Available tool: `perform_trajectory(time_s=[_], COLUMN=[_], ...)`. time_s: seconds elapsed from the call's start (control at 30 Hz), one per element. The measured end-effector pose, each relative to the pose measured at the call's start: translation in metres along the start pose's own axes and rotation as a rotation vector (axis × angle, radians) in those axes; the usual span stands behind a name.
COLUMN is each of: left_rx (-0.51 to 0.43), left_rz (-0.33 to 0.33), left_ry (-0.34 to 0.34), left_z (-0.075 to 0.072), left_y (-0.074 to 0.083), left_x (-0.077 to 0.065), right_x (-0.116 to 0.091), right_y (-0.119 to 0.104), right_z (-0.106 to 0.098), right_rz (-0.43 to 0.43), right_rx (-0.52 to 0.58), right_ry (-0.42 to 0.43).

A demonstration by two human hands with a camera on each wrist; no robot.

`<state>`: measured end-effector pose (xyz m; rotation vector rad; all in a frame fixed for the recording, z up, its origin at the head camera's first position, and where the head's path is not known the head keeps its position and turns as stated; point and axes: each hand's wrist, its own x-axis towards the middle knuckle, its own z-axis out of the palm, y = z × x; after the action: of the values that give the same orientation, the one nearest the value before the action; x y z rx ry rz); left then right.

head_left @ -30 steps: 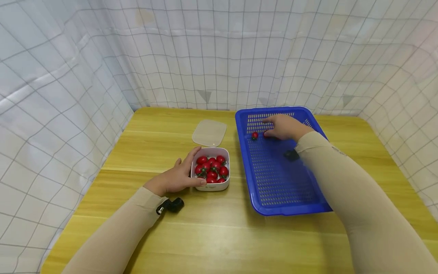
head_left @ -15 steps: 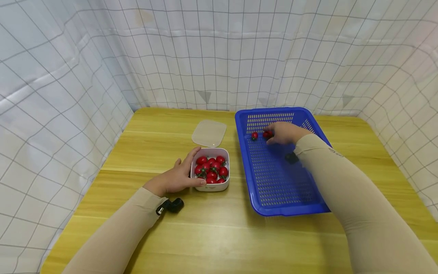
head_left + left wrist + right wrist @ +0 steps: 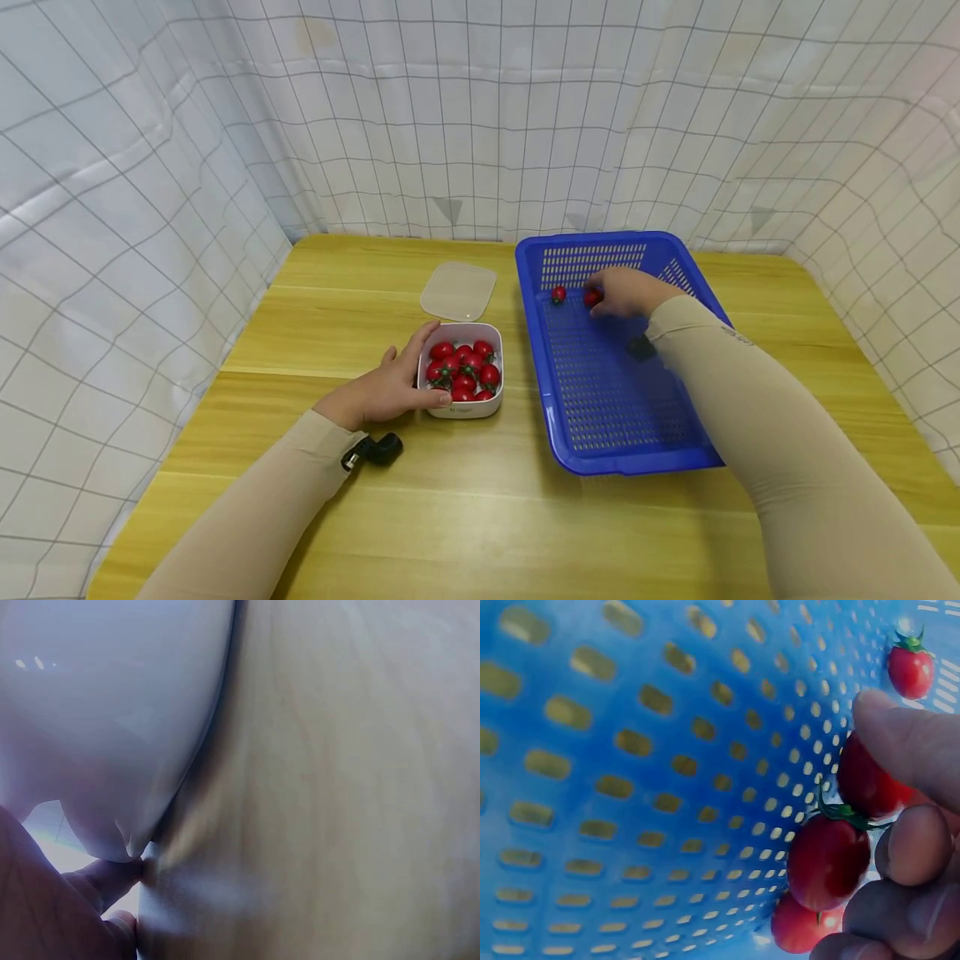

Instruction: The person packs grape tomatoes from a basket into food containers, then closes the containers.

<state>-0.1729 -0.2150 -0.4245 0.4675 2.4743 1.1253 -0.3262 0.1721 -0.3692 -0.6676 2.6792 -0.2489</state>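
My left hand grips the left side of a white square food container, its thumb along the front rim and its fingers at the back left. Red cherry tomatoes with green stems fill the container. In the blue basket, my right hand pinches a cherry tomato between thumb and index finger. Two more tomatoes lie close by the fingertips in the right wrist view. A single tomato rests near the basket's back left corner. The left wrist view shows the container's glossy wall beside the fingers.
The blue perforated basket takes up the right side of the wooden table. Behind the container lies a flat translucent lid. White grid-patterned curtains hang around the table's back and sides.
My right hand has drawn back slightly toward the front of the basket, and the red tomatoes by its fingers have shifted a little right. My left hand and the container stay still.
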Motion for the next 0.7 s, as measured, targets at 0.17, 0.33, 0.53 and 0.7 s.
perform_trajectory(time_s=[0.17, 0.33, 0.53, 0.7], left_rx=[-0.002, -0.002, -0.002, 0.001], left_rz=[-0.004, -0.007, 0.000, -0.007], left_ry=[0.003, 0.005, 0.004, 0.004], left_z=[0.0003, 0.0008, 0.0002, 0.0006], left_y=[-0.0007, -0.0006, 0.0001, -0.0011], left_x=[-0.0004, -0.0011, -0.0012, -0.0005], right_x=[-0.0008, -0.0008, -0.0007, -0.0010], right_y=[0.0012, 0.0016, 0.0009, -0.0003], right_z=[0.0020, 0.0029, 0.0032, 0.0031], right_rz=[-0.013, -0.020, -0.021, -0.021], right_rx=[-0.002, -0.004, -0.021, -0.033], right_ry=[-0.002, -0.002, -0.004, -0.010])
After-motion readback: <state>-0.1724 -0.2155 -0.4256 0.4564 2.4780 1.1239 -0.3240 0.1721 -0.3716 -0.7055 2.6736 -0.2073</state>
